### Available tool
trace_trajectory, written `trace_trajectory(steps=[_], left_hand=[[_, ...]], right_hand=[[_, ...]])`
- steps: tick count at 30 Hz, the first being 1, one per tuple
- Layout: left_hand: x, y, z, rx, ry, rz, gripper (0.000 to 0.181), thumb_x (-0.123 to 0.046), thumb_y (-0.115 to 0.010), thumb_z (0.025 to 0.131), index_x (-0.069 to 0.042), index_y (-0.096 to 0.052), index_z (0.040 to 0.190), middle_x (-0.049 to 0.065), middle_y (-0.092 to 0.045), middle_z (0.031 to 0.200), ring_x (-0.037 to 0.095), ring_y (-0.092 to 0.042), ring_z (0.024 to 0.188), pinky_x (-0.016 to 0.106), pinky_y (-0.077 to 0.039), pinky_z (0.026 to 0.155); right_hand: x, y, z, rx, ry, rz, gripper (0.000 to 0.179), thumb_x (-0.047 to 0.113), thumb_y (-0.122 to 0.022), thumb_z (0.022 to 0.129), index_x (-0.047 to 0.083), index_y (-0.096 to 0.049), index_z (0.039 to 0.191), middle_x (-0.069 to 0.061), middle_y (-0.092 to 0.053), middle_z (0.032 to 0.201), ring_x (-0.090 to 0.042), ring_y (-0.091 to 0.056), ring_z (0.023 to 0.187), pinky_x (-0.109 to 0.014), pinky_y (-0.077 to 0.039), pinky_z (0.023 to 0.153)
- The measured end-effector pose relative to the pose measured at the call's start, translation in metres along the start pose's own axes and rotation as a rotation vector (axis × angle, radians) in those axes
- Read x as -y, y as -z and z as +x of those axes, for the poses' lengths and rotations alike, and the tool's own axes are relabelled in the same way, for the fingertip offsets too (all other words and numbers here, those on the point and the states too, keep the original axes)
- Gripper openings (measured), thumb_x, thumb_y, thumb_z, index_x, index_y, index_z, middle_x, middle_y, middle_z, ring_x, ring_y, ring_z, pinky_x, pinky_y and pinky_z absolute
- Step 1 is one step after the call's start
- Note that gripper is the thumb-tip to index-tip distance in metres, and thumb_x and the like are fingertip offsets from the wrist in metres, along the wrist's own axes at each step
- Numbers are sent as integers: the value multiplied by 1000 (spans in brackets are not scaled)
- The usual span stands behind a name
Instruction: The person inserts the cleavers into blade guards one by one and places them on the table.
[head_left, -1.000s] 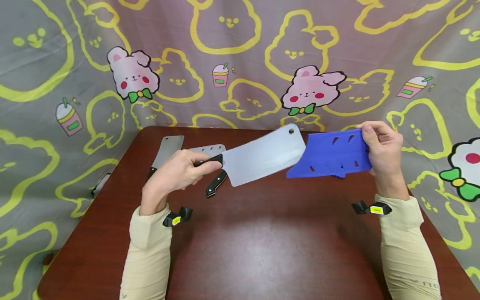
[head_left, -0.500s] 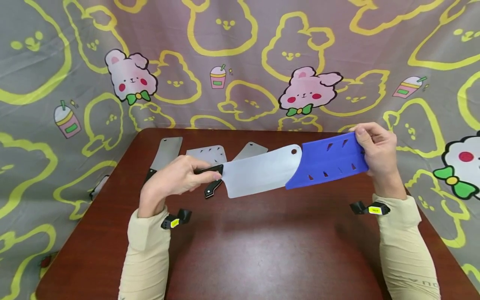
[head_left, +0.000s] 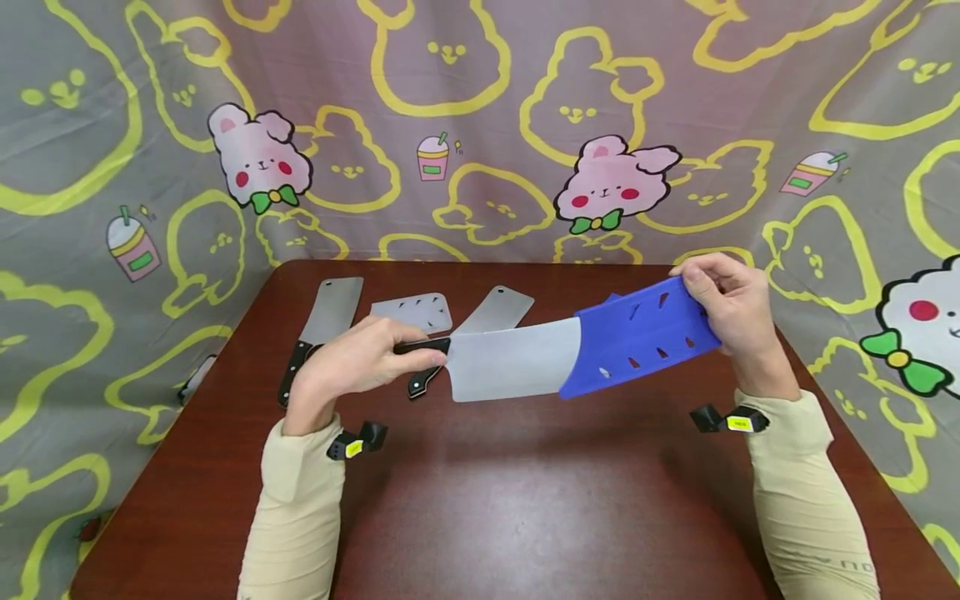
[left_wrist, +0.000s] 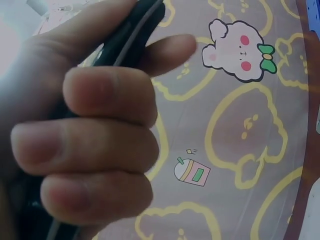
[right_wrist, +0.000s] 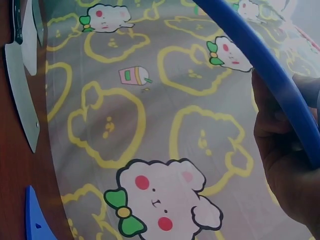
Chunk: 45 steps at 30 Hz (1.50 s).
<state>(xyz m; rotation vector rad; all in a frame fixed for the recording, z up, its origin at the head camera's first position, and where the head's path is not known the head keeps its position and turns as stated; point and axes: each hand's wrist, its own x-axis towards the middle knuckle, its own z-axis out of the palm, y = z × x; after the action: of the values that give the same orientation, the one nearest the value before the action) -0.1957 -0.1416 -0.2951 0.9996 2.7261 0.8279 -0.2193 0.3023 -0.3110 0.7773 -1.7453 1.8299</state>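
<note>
Cleaver (head_left: 510, 362): handle (head_left: 429, 343) within left hand (head_left: 360, 360), fingers curled | blue cover (head_left: 641, 340): over blade end, edge pinched by right hand (head_left: 733, 312)

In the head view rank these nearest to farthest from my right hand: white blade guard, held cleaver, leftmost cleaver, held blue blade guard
1. Held blue blade guard: gripped by your right hand.
2. Held cleaver: left, blade partly inside that guard.
3. White blade guard: farther left, on the table.
4. Leftmost cleaver: farthest left.

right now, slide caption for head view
Left hand grips black-handled metal cleaver; right hand holds slotted blue sheath over its tip.
</note>
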Motion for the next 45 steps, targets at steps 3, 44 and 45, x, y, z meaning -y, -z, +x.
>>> trace_trajectory(steps=[3, 44, 45], left_hand=[[1, 0, 2, -10, -7, 12, 38, -44, -63, 94, -19, -54, 67, -10, -34, 56, 3, -33, 52, 23, -32, 55], [1, -4, 12, -80, -19, 38, 41, -44, -57, 98, -18, -47, 67, -8, -36, 58, 5, -32, 53, 24, -30, 55], [1, -4, 12, -83, -19, 39, 42, -44, -57, 98, -18, -46, 67, -8, -36, 58, 5, -32, 53, 24, -29, 55]], right_hand=[[0, -1, -1, -24, 19, 6, 12, -11, -56, 91, -14, -67, 90, -5, -71, 71, -9, -65, 52, -17, -46, 45], [-12, -28, -10, -56, -28, 101, 16, -6, -51, 97, -18, -61, 95, -8, -70, 74, -14, -65, 51, -22, -51, 46], [-11, -28, -10, -54, -24, 98, 16, -6, -51, 97, -18, -61, 95, -8, -70, 74, -14, -65, 51, -22, -51, 45]])
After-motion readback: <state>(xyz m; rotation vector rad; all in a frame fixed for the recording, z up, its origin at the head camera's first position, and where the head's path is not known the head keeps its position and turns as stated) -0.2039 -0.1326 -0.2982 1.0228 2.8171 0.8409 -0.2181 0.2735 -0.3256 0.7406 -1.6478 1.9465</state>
